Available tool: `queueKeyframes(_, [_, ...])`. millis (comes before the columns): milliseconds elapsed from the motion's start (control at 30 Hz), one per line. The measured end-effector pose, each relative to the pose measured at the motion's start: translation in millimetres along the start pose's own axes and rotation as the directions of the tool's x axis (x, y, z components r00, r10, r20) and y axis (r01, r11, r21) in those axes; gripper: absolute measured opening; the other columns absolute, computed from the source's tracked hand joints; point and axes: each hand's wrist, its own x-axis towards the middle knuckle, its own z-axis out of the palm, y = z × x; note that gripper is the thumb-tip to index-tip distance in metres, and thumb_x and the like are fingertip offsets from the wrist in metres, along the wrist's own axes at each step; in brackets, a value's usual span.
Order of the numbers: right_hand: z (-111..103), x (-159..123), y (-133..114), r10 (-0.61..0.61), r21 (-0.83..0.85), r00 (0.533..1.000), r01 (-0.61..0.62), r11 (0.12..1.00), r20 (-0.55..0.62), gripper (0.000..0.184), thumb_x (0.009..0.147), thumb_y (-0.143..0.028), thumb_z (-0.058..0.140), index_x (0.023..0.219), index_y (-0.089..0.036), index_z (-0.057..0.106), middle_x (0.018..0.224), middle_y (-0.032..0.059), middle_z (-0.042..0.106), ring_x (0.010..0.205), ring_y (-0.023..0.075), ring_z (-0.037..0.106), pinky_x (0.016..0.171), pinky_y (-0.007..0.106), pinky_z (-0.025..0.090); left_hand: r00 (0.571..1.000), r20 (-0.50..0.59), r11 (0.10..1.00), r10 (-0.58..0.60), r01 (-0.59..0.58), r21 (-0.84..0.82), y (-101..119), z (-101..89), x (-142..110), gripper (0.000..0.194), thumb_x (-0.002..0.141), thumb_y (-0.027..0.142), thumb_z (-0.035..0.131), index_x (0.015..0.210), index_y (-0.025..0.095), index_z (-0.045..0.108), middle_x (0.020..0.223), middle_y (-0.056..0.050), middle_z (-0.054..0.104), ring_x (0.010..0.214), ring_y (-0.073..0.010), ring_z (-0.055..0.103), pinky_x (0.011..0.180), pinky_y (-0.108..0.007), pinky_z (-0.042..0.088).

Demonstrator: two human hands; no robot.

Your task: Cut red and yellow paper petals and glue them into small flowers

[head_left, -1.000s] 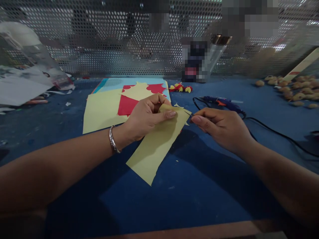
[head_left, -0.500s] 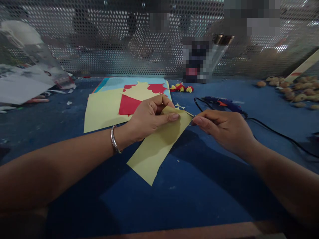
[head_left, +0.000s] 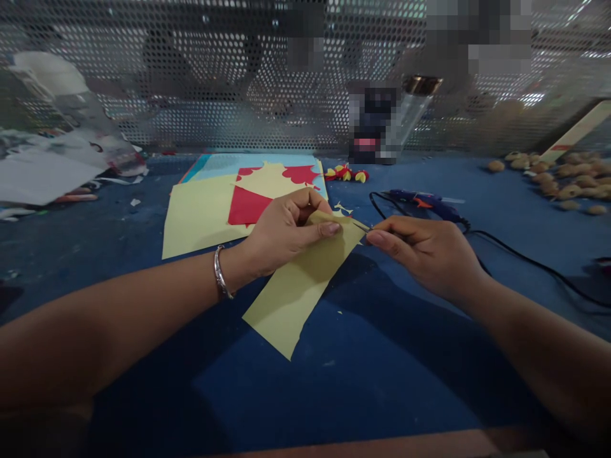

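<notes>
My left hand [head_left: 300,226] pinches the upper end of a pale yellow paper strip [head_left: 291,305] between thumb and fingers. The strip slants down toward me over the blue table. Closed around a thin, pointed metal tool [head_left: 361,228], my right hand [head_left: 424,251] is at the strip's upper right corner. Only the tool's slim tip shows against the paper; its other end is hidden in my fingers, so I cannot tell its exact kind. Several small yellow scraps [head_left: 342,210] lie just behind the strip.
Yellow sheets [head_left: 200,216] and cut red paper [head_left: 248,207] lie behind my left hand. Small red-and-yellow paper pieces [head_left: 346,173] sit farther back. A blue glue gun [head_left: 424,202] with a black cord is at right, walnut-like brown objects [head_left: 573,175] beyond. Bottles [head_left: 81,114] [head_left: 415,114] stand by the perforated metal screen [head_left: 214,95].
The tool's tip and my right hand have shifted very slightly left and down against the paper. The whole view has tilted a little; both holds are the same.
</notes>
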Motion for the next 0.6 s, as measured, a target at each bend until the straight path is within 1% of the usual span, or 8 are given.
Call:
queueKeyframes(133, [-0.7, -0.8, 0.6, -0.004, -0.014, 1.0, 0.004, 1.0, 0.012, 0.061, 0.094, -0.079, 0.053, 0.079, -0.024, 0.074, 0.065, 0.0008, 0.064, 0.057, 0.0149, 0.05, 0.054, 0.029, 0.037, 1.0, -0.015, 1.0, 0.001, -0.001, 0.004, -0.5, 0.0, 0.2, 0.038, 0.076, 0.035, 0.091, 0.085, 0.02, 0.058, 0.075, 0.003, 0.067, 0.065, -0.0098, 0.062, 0.061, -0.023, 0.049])
queueKeyframes(233, [-1.6, -0.7, 1.0, -0.018, -0.021, 1.0, 0.018, 1.0, 0.008, 0.06, 0.095, -0.077, 0.054, 0.079, -0.024, 0.074, 0.068, 0.0012, 0.067, 0.058, 0.0151, 0.052, 0.055, 0.029, 0.039, 1.0, -0.023, 1.0, 0.02, -0.02, 0.001, -0.7, 0.1, -0.2, 0.04, 0.074, 0.035, 0.094, 0.084, 0.02, 0.058, 0.074, 0.004, 0.067, 0.064, -0.0088, 0.06, 0.06, -0.022, 0.047])
queueKeyframes(333, [-2.0, -0.5, 1.1, -0.032, -0.029, 0.999, 0.032, 0.999, 0.012, 0.058, 0.097, -0.075, 0.054, 0.079, -0.023, 0.074, 0.069, 0.0013, 0.069, 0.059, 0.0149, 0.054, 0.057, 0.028, 0.041, 1.0, -0.008, 1.0, 0.013, -0.013, -0.015, -1.0, 0.5, -0.9, 0.042, 0.072, 0.036, 0.096, 0.083, 0.02, 0.059, 0.072, 0.004, 0.066, 0.063, -0.0083, 0.059, 0.058, -0.021, 0.046])
queueKeyframes(467, [-0.9, -0.3, 2.2, -0.063, -0.028, 0.998, 0.063, 0.998, -0.003, 0.06, 0.098, -0.075, 0.053, 0.08, -0.022, 0.075, 0.067, 0.0007, 0.069, 0.057, 0.0134, 0.054, 0.055, 0.027, 0.041, 1.0, -0.006, 1.0, 0.013, -0.014, -0.015, -1.5, 0.8, -1.1, 0.044, 0.072, 0.039, 0.096, 0.083, 0.019, 0.059, 0.071, 0.004, 0.065, 0.062, -0.008, 0.06, 0.057, -0.02, 0.047])
queueKeyframes(600, [0.6, 0.1, 4.4, -0.107, -0.02, 0.994, 0.106, 0.994, -0.031, 0.058, 0.099, -0.072, 0.055, 0.079, -0.022, 0.076, 0.063, -0.0006, 0.066, 0.054, 0.0117, 0.052, 0.053, 0.025, 0.04, 1.0, -0.004, 0.999, 0.03, -0.03, -0.016, -3.4, -0.1, -0.1, 0.042, 0.074, 0.037, 0.095, 0.084, 0.018, 0.059, 0.073, 0.004, 0.067, 0.064, -0.0085, 0.063, 0.059, -0.02, 0.049])
